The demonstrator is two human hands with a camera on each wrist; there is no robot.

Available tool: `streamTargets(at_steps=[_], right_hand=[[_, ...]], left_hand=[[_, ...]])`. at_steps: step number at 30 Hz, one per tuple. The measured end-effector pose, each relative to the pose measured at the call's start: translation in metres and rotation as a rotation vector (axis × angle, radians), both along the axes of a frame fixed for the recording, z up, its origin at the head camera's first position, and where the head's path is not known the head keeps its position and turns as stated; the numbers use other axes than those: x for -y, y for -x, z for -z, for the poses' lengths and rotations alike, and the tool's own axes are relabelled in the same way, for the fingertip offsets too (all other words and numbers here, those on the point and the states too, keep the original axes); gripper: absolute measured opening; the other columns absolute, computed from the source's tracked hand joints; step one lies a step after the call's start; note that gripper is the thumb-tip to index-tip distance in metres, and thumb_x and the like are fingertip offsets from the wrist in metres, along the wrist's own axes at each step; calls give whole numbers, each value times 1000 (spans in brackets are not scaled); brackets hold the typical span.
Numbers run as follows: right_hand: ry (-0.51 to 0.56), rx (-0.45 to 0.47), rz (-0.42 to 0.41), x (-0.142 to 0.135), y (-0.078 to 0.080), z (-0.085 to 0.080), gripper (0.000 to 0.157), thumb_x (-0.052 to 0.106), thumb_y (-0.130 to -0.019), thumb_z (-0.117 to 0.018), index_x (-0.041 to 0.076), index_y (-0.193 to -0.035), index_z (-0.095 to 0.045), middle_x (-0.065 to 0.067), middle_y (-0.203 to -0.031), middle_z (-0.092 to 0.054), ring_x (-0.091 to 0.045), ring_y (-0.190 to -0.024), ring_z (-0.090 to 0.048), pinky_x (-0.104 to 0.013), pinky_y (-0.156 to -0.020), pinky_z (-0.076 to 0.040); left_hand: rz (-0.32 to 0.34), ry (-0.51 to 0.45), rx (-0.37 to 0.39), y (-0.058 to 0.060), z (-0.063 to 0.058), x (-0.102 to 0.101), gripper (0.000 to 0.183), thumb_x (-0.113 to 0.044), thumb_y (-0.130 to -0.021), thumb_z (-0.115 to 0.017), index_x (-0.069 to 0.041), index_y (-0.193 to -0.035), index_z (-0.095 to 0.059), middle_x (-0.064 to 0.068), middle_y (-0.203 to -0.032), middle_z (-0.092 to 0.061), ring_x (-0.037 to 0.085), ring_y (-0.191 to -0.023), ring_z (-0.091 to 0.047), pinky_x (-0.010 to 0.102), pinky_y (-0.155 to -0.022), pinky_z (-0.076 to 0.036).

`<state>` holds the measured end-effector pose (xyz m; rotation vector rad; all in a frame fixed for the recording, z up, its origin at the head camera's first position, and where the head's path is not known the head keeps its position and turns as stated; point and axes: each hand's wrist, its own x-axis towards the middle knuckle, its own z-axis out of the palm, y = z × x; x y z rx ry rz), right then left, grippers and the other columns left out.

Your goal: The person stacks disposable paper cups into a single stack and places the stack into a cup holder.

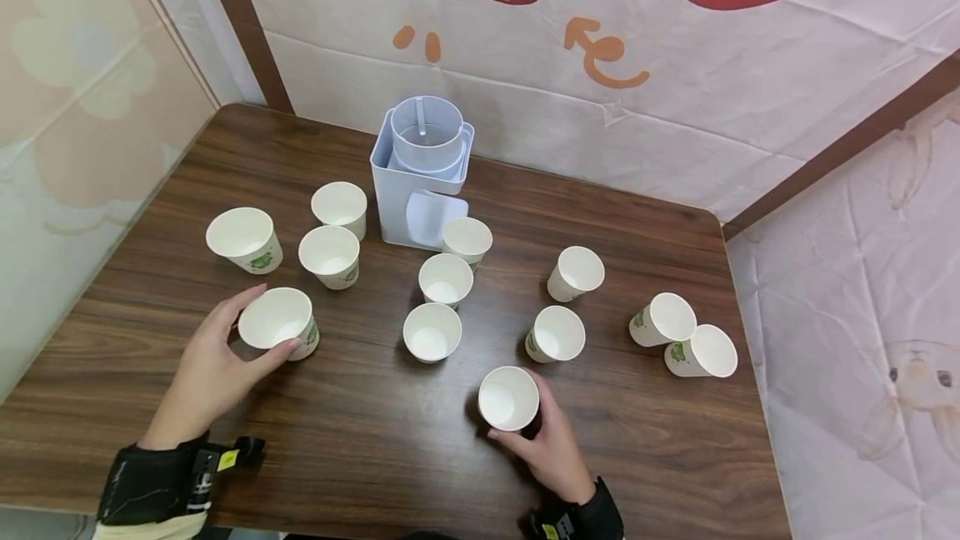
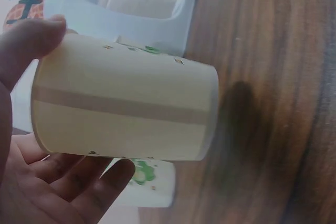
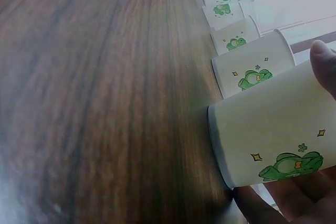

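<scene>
My left hand [image 1: 213, 373] grips a white paper cup [image 1: 277, 319] at the left of the table, thumb on one side and fingers on the other. In the left wrist view this paper cup [image 2: 126, 98] shows its plain seam side; whether its base touches the wood is unclear. Near the front, my right hand [image 1: 551, 444] holds another white paper cup [image 1: 508, 398] between thumb and fingers. A green cartoon print marks that cup [image 3: 278, 129] in the right wrist view, and its base is at the tabletop. Both cups have their mouths up.
Several more paper cups stand on the brown wooden table [image 1: 360, 457]: a left group [image 1: 328, 252], a middle row [image 1: 432, 332], two cups right of centre [image 1: 558, 333] and a right pair [image 1: 667, 319]. A pale blue plastic container [image 1: 397, 198] stands at the back, before a printed cloth wall [image 1: 510, 82].
</scene>
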<state>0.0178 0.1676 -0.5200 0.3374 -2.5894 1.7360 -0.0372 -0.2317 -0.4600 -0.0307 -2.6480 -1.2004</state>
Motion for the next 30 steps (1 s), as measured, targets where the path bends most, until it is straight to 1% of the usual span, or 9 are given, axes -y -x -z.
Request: streamTargets(at_steps=[3, 6, 10, 13, 15, 18, 22, 26, 30], right_hand=[[-2, -4, 5, 0, 1, 0, 83, 11, -67, -83, 8, -139, -41, -13, -128, -56, -32, -114, -54, -52, -92, -45], [5, -9, 1, 0, 1, 1, 82, 16, -69, -83, 13, -139, -41, -9, -129, -56, -28, -115, -54, -49, -94, -46], [4, -15, 9, -1, 2, 0, 82, 17, -69, -83, 13, -140, -42, -7, -130, -55, -24, -115, -54, -43, -95, -46], [-16, -28, 21, 2, 1, -13, 81, 11, -67, -83, 7, -137, -44, -8, -128, -57, -23, -113, -55, -40, -94, -47], [-29, -28, 32, 5, 1, -19, 80, 7, -65, -84, 3, -136, -45, -10, -126, -58, -25, -112, -56, -41, -93, -47], [-20, -22, 32, 4, 1, -15, 81, 8, -66, -84, 5, -136, -45, -9, -127, -57, -27, -112, -56, -42, -93, -47], [-10, -25, 30, 0, 1, 0, 81, 18, -68, -83, 14, -139, -43, -4, -130, -56, -22, -115, -54, -42, -95, -46], [-20, -49, 27, 0, -1, 2, 80, 23, -69, -83, 16, -139, -43, -3, -129, -57, -20, -114, -55, -41, -94, -47], [-45, -43, 43, 2, -2, -1, 82, 19, -67, -84, 14, -138, -44, -3, -128, -58, -19, -113, -55, -41, -94, -47]], left_hand=[[4, -9, -13, -1, -9, -1, 78, -22, -70, -82, -4, -138, -48, 19, -121, -54, 7, -98, -43, 16, -73, -34], [28, -35, -33, -1, -21, -4, 78, -18, -69, -83, -6, -138, -48, 15, -122, -54, 2, -98, -42, 10, -74, -34], [83, -90, -80, 1, -41, -14, 80, -8, -66, -84, -9, -138, -50, 5, -126, -53, 4, -101, -46, 3, -78, -35], [150, -128, -129, 0, -59, -25, 82, 0, -63, -83, -9, -137, -50, -2, -125, -52, 5, -101, -49, 4, -80, -39], [200, -146, -161, -2, -70, -35, 83, 3, -62, -82, -9, -137, -50, -2, -125, -53, 6, -103, -49, 5, -81, -41], [259, -151, -187, -5, -81, -50, 82, 3, -62, -83, -9, -137, -51, 0, -124, -54, 6, -102, -50, 7, -81, -42], [311, -137, -162, -5, -89, -71, 82, -9, -65, -85, -13, -139, -49, 1, -126, -55, 5, -101, -49, 9, -79, -43], [376, -148, -141, -5, -95, -90, 81, -20, -66, -85, -17, -139, -49, 0, -127, -55, 8, -104, -50, 14, -80, -44], [451, -175, -131, -3, -98, -109, 80, -26, -67, -85, -15, -137, -48, -1, -127, -54, 11, -110, -50, 22, -87, -46]])
